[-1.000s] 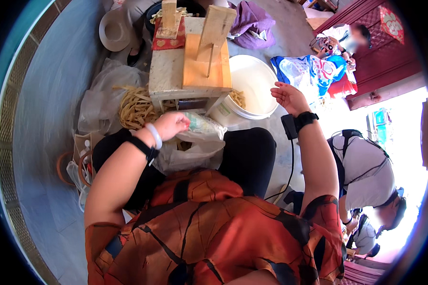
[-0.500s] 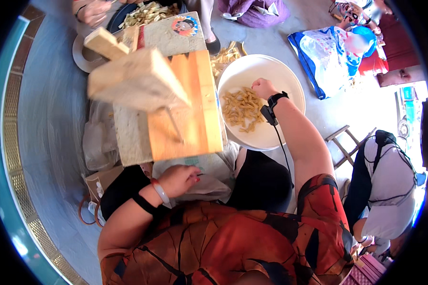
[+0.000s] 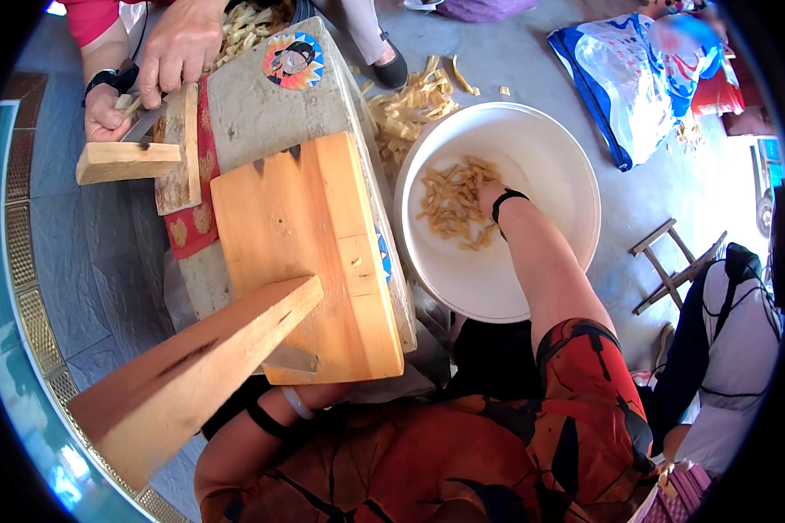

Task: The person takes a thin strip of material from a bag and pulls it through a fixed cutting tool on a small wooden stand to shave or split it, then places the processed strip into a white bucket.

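My right hand [image 3: 492, 200] is down inside a large white bucket [image 3: 576, 231], among cut, pale-brown strips [image 3: 452, 193] lying on its bottom. Its fingers are hidden by the strips and the hand itself. My left hand [image 3: 330, 396] is mostly covered by the near edge of a wooden board [image 3: 353, 253]; the wrist with a pale bangle shows, but the fingers do not. From the board a thick wooden plank [image 3: 201, 366] rises at a slant toward me. A metal blade [image 3: 291, 358] shows next to the plank's foot.
A co-worker's hands [image 3: 179, 48] hold a small piece at a blade by a second wooden stand [image 3: 131, 163]. Long peelings [image 3: 410, 109] lie on the floor beyond the bucket. A blue-and-white sack [image 3: 615, 83] and a wooden folding stool [image 3: 680, 266] are at right.
My right hand has gone lower into the strips. My left hand has slipped from view behind the board. The view has shifted, and the plank now leans across the lower left.
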`<state>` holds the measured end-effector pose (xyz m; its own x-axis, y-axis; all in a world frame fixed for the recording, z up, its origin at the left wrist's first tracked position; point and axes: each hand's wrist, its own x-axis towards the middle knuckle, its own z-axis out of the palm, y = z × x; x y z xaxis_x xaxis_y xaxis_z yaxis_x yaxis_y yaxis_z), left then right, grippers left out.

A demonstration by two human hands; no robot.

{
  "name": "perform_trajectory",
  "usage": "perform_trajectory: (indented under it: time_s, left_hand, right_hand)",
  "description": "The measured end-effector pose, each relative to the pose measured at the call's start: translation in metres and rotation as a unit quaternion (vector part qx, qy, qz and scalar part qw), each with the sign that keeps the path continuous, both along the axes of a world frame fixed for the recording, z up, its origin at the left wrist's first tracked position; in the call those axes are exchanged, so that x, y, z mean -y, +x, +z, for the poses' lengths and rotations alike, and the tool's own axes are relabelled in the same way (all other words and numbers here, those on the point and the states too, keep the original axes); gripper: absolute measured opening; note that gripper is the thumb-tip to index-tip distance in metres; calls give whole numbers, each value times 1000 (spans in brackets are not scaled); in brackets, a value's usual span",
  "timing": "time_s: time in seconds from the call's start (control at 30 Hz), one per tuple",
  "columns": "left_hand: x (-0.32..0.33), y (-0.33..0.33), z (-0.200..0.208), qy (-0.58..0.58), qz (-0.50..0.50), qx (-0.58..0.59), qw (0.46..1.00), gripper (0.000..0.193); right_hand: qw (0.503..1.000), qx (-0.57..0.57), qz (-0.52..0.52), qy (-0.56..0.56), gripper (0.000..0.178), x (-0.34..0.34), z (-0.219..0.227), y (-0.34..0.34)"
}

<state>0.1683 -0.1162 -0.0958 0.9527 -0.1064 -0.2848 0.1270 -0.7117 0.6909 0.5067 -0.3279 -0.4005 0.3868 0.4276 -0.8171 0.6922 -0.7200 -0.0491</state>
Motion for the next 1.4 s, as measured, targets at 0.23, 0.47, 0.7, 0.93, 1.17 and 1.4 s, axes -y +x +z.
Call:
perform_trajectory:
  time_s: [0.23, 0.47, 0.7, 0.93, 1.17, 1.4]
  left_hand:
    - [-3, -9, -2, 3, 7, 4, 1000, 24]
    - [10, -33, 12, -122, -47, -89, 987, 24]
    - [33, -41, 47, -297, 33, 62, 952, 44]
    - [59, -50, 73, -218, 84, 299, 925, 45]
    - [27, -90, 92, -370, 0, 14, 929, 23]
    - [25, -102, 114, -387, -18, -81, 919, 31]
  right_hand:
    - [998, 6, 54, 34, 23, -20, 33, -2]
    - [820, -305, -388, 290, 26, -27, 171, 0]
    - [762, -385, -230, 466, 29, 28, 406, -112]
    - [788, -179, 9, 589, 40, 18, 449, -272]
    - [715, 85, -111, 685, 23, 23, 444, -326]
    - [793, -181, -16, 582, 18, 4, 454, -336]
